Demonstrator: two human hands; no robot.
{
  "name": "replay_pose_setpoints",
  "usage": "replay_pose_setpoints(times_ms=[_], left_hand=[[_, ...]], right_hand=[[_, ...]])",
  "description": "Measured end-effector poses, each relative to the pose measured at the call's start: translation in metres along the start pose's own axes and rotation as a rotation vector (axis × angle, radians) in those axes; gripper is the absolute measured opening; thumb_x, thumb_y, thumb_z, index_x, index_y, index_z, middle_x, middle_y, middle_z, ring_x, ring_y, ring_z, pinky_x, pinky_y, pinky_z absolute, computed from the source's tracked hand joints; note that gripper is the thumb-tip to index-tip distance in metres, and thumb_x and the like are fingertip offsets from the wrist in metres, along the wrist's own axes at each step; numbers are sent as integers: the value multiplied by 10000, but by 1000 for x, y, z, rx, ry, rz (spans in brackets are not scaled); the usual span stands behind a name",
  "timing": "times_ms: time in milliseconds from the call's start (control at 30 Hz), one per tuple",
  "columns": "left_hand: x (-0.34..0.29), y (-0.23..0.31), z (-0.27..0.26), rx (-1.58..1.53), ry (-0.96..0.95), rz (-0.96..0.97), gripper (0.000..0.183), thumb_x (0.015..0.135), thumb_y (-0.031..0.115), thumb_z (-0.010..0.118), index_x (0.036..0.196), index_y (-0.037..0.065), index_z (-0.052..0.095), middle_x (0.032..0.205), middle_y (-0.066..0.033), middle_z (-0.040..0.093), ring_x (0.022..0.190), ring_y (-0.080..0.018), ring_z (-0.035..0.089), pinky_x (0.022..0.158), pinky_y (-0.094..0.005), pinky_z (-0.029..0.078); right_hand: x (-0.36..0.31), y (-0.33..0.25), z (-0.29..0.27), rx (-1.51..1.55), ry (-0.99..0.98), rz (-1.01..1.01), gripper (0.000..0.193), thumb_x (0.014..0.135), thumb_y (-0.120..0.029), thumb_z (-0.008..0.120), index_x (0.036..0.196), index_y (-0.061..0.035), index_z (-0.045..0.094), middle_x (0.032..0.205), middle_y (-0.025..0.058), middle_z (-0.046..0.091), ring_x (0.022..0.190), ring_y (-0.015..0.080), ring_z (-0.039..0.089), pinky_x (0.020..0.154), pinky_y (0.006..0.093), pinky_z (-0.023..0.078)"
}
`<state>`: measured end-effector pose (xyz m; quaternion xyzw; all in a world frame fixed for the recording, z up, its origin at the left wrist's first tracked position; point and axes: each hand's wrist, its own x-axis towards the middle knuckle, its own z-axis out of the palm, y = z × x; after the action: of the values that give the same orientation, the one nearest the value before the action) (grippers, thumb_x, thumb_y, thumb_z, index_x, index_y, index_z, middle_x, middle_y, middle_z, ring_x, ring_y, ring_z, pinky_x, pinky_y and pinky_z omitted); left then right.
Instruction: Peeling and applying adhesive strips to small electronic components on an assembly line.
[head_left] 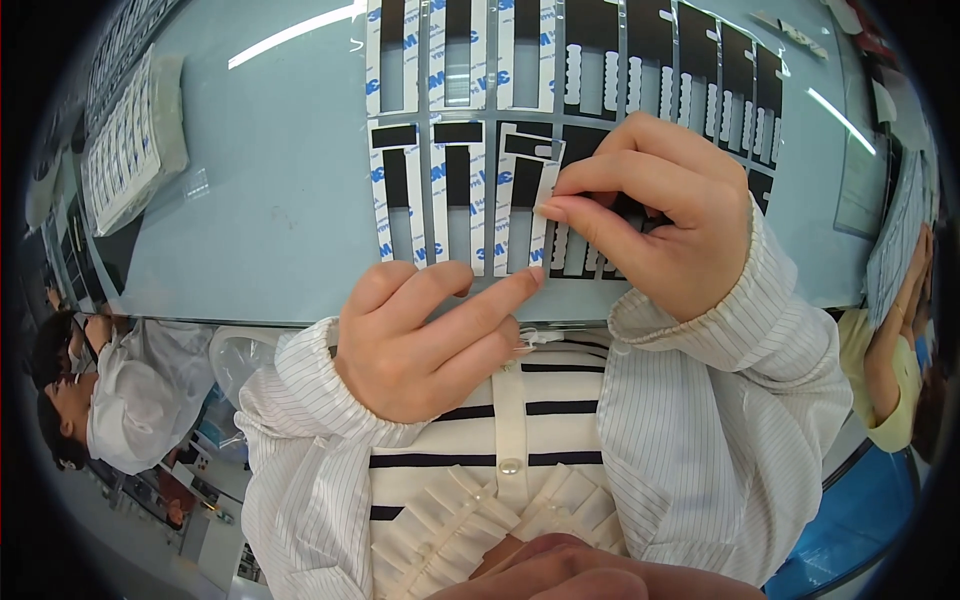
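As the right hand [672, 215] pinches a slim white-and-blue paper strip [538, 238], it's likely flimsy: hold edges! Left hand [430, 340] loosely spread below.

"What are all the things sitting on?"
"A smooth, shiny, pale blue-grey table [280, 170]. Long bright streaks of light shine on it."
"What's in the middle?"
"Flat black pieces [459, 170] with straight white strips with blue marks [480, 215]. They lie side by side in two rows, one near and one far."
"And just to the right?"
"Flat black panels [590, 25] with wavy-edged white strips [611, 80]."
"What's over on the left?"
"A see-through plastic pack [130, 155] of white, blue-marked strips. It's well apart from the rows."
"And the far right corner?"
"Thin, flat, pale bits [795, 38], too blurry to name."
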<state>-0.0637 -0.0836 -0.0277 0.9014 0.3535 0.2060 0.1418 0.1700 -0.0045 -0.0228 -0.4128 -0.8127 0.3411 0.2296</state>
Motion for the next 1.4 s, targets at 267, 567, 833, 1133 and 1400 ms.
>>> replay_pose_setpoints(times_ms=[267,567,833,1133,1400], left_hand=[[4,-1,-3,-3,-34,-24,169,748,223,735,789,141,593,1172,17,728,816,-185,541,760,-317,367],[7,-1,-5,-8,-39,-50,198,742,210,746,803,102,592,1203,-37,709,816,-175,594,717,-296,397],[13,-4,-7,-6,-35,-96,214,738,235,737,784,99,578,1236,-47,699,856,-199,589,724,-310,413],[7,1,-5,-94,-56,-144,210,689,174,760,778,94,587,1270,-30,692,856,-227,540,754,-338,409],[9,0,-8,-40,-40,-87,219,716,201,754,777,69,590,1261,-75,688,840,-211,595,711,-320,434]], right_hand=[[0,3,2,-16,42,-78,156,735,-26,829,858,-42,735,754,53,630,623,161,608,534,261,473],[-2,1,3,-26,37,-68,146,742,-11,817,855,-31,727,772,62,641,634,163,629,541,262,488],[0,-5,0,-237,32,-171,213,713,-47,840,882,-47,710,793,62,637,674,214,636,566,294,507],[-11,-11,-9,-454,39,-243,324,750,-132,825,1055,-85,726,890,63,623,685,198,584,598,276,515],[-20,-8,-13,-662,-175,-268,487,836,-462,665,1266,-236,710,1048,84,534,791,188,545,643,276,509]])
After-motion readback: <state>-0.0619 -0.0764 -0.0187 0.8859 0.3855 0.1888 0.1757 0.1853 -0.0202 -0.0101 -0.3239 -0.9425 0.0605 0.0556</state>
